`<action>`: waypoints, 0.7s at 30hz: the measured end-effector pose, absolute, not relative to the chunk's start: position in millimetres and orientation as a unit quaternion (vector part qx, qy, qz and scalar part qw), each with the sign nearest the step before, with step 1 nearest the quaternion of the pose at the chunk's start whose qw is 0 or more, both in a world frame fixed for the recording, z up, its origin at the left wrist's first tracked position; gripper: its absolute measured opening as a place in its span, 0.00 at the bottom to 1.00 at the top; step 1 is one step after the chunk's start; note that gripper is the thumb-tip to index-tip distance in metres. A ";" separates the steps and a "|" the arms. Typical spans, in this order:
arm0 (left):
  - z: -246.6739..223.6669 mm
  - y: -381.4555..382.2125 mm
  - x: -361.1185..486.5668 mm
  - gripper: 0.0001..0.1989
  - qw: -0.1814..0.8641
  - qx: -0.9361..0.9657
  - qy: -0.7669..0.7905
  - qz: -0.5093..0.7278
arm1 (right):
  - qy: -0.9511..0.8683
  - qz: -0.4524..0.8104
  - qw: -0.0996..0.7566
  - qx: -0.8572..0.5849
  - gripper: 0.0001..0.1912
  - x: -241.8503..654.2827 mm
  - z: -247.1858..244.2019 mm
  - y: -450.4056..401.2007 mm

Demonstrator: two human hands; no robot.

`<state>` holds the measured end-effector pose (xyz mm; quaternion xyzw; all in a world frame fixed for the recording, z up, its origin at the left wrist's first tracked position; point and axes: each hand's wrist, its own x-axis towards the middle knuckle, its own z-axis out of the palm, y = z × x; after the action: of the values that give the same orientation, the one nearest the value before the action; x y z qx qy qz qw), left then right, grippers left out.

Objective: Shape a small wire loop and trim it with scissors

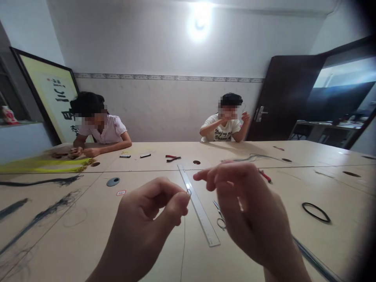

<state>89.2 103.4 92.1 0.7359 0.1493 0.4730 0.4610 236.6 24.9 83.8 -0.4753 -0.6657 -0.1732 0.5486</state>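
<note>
Between the thumb and forefinger of my left hand (152,223) a small dark loop of cord (188,192) is pinched; a thin strand hangs below it towards the front edge. My right hand (243,207) is raised just to the right, fingers bent and pointing left, apart from the loop; whether a thread lies between its fingers is too small to tell. Beneath and between the hands a clear ruler (202,215) lies on the table. Scissors (220,222) are partly hidden behind my right hand.
On the table (147,258) are bundles of dark cord (38,219) at left, a black ring (315,212), red-handled pliers (172,158), a grey cap (113,181) and yellow cords (44,165). Two people sit opposite, one person's hands (85,152) near the yellow cords.
</note>
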 end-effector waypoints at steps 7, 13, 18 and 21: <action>91.8 103.5 92.2 0.10 0.470 0.733 0.135 0.474 | -0.699 -0.158 0.521 -0.463 0.05 236.9 88.2 20.5; 91.8 102.0 92.8 0.11 0.471 0.726 0.135 0.482 | -0.720 -0.170 0.503 -0.447 0.05 229.3 89.9 24.0; 88.4 99.3 94.1 0.10 0.467 0.722 0.146 0.489 | -0.705 -0.241 0.481 -0.462 0.06 230.2 90.6 19.4; 90.1 98.7 92.6 0.10 0.475 0.712 0.148 0.495 | -0.629 -0.290 0.498 -0.521 0.04 251.3 90.1 16.4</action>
<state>92.6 98.7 90.1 0.7119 0.1479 0.4953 0.4754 251.3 16.4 90.1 -0.5212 -0.6289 -0.2905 0.4984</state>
